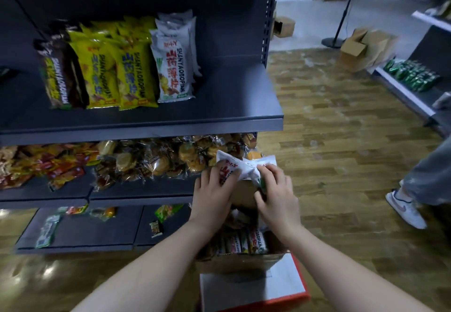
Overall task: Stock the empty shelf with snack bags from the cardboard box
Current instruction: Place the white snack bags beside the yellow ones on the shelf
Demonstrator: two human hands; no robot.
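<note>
Both hands, left hand [214,191] and right hand [277,193], grip one crinkly white plastic snack bag [244,166] above the open cardboard box [244,258].

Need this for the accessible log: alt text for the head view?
Both hands, left hand and right hand, grip white snack bags above an open cardboard box holding more bags. Ahead, a dark shelf carries rows of brown, yellow and white bags on its left, its right part bare.
</note>
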